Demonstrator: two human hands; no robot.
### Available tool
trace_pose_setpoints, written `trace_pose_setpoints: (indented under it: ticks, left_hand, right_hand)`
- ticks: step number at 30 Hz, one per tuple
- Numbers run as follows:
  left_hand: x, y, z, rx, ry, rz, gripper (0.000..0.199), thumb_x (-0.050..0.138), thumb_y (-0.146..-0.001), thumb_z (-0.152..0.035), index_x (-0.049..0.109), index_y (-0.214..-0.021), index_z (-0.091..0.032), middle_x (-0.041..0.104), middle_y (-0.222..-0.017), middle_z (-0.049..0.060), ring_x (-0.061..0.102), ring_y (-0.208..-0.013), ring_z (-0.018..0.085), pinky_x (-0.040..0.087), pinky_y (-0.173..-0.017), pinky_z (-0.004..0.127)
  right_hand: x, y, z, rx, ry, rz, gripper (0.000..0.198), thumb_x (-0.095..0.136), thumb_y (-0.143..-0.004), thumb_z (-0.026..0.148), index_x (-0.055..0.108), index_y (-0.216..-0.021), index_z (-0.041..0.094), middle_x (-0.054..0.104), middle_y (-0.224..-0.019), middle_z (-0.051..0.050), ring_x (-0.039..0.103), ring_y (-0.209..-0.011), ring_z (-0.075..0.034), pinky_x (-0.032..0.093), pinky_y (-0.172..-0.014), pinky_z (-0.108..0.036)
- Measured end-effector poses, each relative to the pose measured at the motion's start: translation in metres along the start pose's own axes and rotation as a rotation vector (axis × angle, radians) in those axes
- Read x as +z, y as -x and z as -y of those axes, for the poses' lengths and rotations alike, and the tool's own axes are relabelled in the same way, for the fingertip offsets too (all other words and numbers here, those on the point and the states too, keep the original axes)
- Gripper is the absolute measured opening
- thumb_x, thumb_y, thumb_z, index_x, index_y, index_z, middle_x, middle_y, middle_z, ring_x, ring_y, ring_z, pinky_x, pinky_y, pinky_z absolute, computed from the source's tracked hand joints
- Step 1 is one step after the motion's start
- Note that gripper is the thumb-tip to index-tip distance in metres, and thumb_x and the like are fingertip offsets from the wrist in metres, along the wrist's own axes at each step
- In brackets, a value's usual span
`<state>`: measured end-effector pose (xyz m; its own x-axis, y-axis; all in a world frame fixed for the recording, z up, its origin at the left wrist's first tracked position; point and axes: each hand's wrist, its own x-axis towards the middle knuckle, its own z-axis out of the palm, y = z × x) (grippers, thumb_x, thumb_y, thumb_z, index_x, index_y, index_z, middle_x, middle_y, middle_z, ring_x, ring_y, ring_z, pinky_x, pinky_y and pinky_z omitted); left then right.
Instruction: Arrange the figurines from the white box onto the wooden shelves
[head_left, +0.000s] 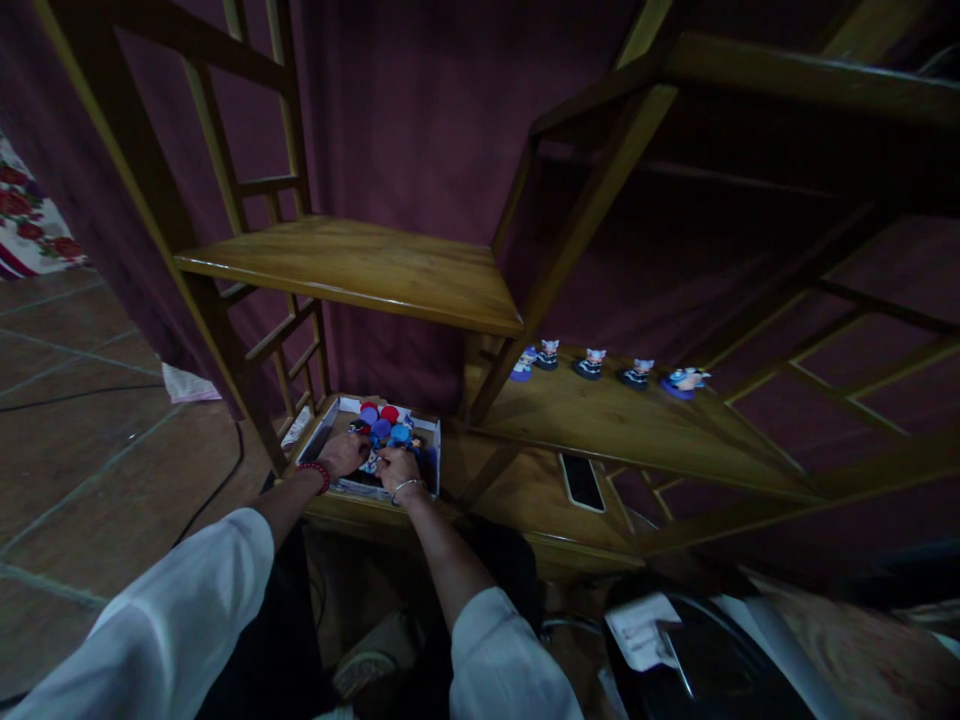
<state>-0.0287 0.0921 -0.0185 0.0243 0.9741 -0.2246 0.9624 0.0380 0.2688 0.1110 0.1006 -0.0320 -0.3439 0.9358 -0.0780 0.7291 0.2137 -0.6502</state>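
Note:
Both hands reach into a shallow white cardboard box (438,445) at the left end of the wooden unit. My left hand (341,455), with a red beaded bracelet, has its fingers closed at a small blue-and-white figurine (370,464). From the other side my right hand (397,468), wearing a silver bangle, pinches the same piece. Its shape is partly covered by the fingers. Behind the hands in the box lie red discs (388,413), purple discs (382,428), a blue disc (400,434) and other small figurine parts, dim and hard to tell apart.
Several small figurines (591,363) on round bases stand in a row on the right shelf (600,405). A phone (582,482) lies on the lower board. An upper shelf (352,265) overhangs the box. Lower right, papers (643,632) rest on a dark seat-like surface.

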Motion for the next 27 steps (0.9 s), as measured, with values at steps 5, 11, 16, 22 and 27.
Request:
trace_pose_setpoints:
  ticks: [5, 11, 16, 22, 27]
  left_hand:
    - [-0.003, -0.004, -0.008, -0.037, -0.033, -0.010, 0.030, 0.041, -0.079, -0.027, 0.063, -0.097, -0.024, 0.066, -0.094, 0.008, 0.060, -0.091, 0.021, 0.045, -0.076, 0.029]
    - [-0.005, -0.009, -0.016, -0.077, -0.068, -0.008, 0.031, 0.041, -0.077, -0.026, 0.063, -0.098, -0.023, 0.065, -0.098, 0.011, 0.060, -0.092, 0.025, 0.045, -0.077, 0.034]
    - [-0.003, -0.020, -0.014, -0.094, -0.075, -0.009, 0.030, 0.038, -0.079, -0.028, 0.063, -0.092, -0.019, 0.064, -0.098, 0.011, 0.060, -0.092, 0.023, 0.045, -0.078, 0.032]
    - [-0.003, -0.029, -0.018, -0.131, -0.059, -0.008, 0.029, 0.038, -0.080, -0.030, 0.062, -0.090, -0.019, 0.064, -0.097, 0.010, 0.059, -0.092, 0.022, 0.044, -0.078, 0.032]
    - [-0.003, -0.036, -0.029, -0.080, -0.054, 0.021, 0.030, 0.036, -0.081, -0.029, 0.062, -0.089, -0.017, 0.064, -0.094, 0.011, 0.059, -0.087, 0.023, 0.045, -0.074, 0.033]
  right_hand:
    - [0.000, 0.001, -0.001, -0.022, -0.028, -0.008, 0.022, 0.056, -0.073, 0.012, 0.069, -0.087, 0.022, 0.069, -0.075, -0.001, 0.064, -0.071, -0.012, 0.046, -0.071, -0.018]
    - [0.005, -0.001, -0.006, -0.051, -0.045, -0.032, 0.023, 0.053, -0.073, 0.011, 0.069, -0.087, 0.022, 0.069, -0.074, -0.001, 0.063, -0.071, -0.012, 0.045, -0.072, -0.018]
    - [0.009, -0.002, -0.009, -0.055, -0.044, -0.039, 0.022, 0.053, -0.074, 0.013, 0.069, -0.087, 0.022, 0.069, -0.073, -0.001, 0.063, -0.070, -0.012, 0.045, -0.071, -0.019]
    - [0.004, 0.000, -0.004, -0.034, -0.026, -0.029, 0.022, 0.053, -0.074, 0.012, 0.069, -0.086, 0.022, 0.069, -0.072, -0.001, 0.062, -0.070, -0.012, 0.044, -0.069, -0.018]
    - [-0.004, 0.003, 0.002, -0.028, 0.007, -0.007, 0.021, 0.054, -0.071, 0.008, 0.069, -0.078, 0.019, 0.069, -0.073, -0.003, 0.061, -0.071, -0.013, 0.043, -0.065, -0.018]
